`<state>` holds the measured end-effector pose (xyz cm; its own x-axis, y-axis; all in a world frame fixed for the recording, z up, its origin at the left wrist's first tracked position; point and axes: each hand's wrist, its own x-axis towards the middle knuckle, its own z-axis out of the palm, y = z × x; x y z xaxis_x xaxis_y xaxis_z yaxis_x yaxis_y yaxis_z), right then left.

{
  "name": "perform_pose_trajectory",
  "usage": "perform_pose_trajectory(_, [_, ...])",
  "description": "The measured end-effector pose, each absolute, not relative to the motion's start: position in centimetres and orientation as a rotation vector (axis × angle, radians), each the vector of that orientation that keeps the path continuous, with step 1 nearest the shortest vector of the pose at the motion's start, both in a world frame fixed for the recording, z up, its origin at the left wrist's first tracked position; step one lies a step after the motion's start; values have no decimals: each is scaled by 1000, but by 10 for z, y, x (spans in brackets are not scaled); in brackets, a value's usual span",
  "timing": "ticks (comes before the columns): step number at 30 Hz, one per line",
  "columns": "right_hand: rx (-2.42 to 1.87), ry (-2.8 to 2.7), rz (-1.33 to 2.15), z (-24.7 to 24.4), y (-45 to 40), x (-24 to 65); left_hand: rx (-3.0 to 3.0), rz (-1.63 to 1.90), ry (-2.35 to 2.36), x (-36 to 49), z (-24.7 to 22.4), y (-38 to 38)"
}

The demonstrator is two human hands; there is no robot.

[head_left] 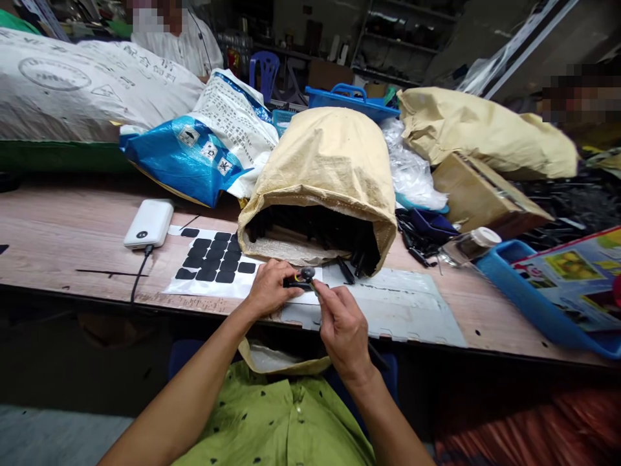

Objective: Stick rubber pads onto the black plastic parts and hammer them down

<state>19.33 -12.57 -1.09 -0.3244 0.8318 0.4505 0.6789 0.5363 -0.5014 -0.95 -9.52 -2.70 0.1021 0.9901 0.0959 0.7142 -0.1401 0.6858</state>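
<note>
My left hand point(268, 288) and my right hand point(342, 321) meet over the table's front edge, both gripping a small black plastic part point(301, 278) with a round end. Just left of my hands lies a white sheet with several black rounded-square pads point(213, 257). Behind my hands a tan woven sack point(326, 178) lies open toward me, full of long black plastic parts point(315, 233). A few black parts point(345, 270) have spilled out by its mouth. Under my hands lies a grey metal plate point(398, 310).
A white power bank point(149, 223) with a black cable sits at the left. Blue-white sacks point(204, 145) and large white bags lie behind. At the right are a cardboard box point(480, 194), a clear jar point(469, 244) and a blue tray point(538, 304). A person in white sits opposite.
</note>
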Motion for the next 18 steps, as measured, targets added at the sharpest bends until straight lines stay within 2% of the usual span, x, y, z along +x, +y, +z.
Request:
perform_pose_trajectory(14, [-1287, -2086, 262, -16, -121, 209, 1910, 784, 1699, -8, -28, -96])
perform_pose_trajectory(18, [-1344, -1997, 157, -15, -109, 224, 1933, 788, 1680, -9, -28, -97])
